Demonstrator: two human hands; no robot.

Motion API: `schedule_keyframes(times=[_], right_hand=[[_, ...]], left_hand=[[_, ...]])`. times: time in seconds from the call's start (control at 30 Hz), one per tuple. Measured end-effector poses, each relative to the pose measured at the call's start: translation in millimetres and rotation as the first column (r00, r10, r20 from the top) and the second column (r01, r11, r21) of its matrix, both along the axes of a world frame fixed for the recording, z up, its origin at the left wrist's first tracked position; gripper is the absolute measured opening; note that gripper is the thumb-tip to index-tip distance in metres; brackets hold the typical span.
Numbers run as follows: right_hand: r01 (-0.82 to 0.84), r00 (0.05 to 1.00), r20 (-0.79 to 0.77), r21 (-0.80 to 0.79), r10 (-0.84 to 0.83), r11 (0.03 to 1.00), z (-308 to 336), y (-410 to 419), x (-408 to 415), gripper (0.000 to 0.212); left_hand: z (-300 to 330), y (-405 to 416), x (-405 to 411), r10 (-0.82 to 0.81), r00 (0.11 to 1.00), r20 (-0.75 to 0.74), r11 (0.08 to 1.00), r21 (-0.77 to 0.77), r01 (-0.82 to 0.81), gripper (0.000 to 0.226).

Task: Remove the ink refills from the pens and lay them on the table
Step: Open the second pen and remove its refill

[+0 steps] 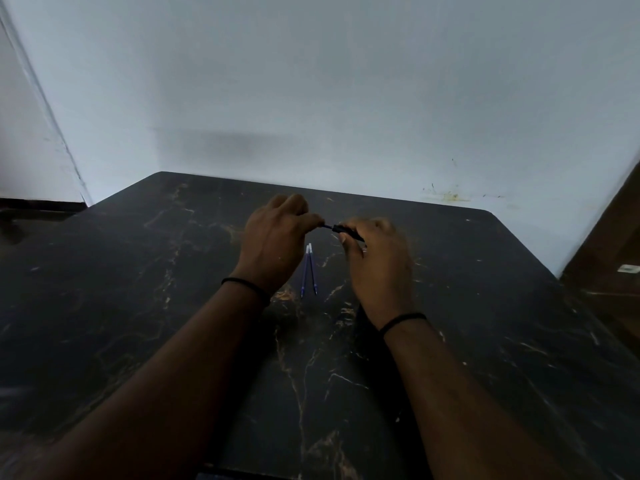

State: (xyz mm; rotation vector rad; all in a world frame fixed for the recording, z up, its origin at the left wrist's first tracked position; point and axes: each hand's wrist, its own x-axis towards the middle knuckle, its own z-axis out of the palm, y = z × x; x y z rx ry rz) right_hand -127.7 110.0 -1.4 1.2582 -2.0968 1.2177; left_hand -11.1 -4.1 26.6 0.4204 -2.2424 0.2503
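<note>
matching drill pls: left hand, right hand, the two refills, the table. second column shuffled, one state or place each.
Column 1
1. left hand
2. right hand
3. two refills
4. table

Column 2
A. lie side by side on the table between the hands, ends together at the far end
B. dark marbled top with pale veins
C. pinches the left end of the dark pen
D. grips the right part of the pen, fingers curled round it

Pairs: 1-C, 2-D, 3-A, 4-B
</note>
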Motion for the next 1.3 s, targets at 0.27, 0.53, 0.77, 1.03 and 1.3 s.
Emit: schedule_keyframes(times=[0.27, 0.53, 0.77, 1.03, 1.3], right_hand=[[-0.041, 0.985, 0.171, 0.027, 0.036, 0.999, -8, -1, -1, 0.012], [-0.126, 0.901, 0.406, -0.089, 0.152, 0.988, -13, -8, -1, 0.008], [-0.185, 0.945, 0.261, -0.074, 0.198, 0.98, -12, -6, 2, 0.008], [-0.196, 0.979, 0.052, -0.019, 0.197, 0.98, -6, -1, 7, 0.01], [-0.181, 0.983, 0.033, -0.035, 0.182, 0.983, -7, -3, 4, 0.01]], left_hand=[[-6, 1, -6, -0.124, 0.978, -0.167, 0.992, -0.009, 0.124, 0.036], [-10, -9, -1, 0.039, 0.621, -0.783, 0.777, 0.415, 0.473, 0.028], [-6, -11, -5, 0.269, 0.606, -0.748, 0.271, 0.663, 0.698, 0.032], [-12, -10, -2, 0.225, 0.658, -0.718, -0.061, 0.664, 0.745, 0.032], [-10, -13, 0, 0.247, 0.64, -0.728, -0.042, 0.651, 0.758, 0.031]])
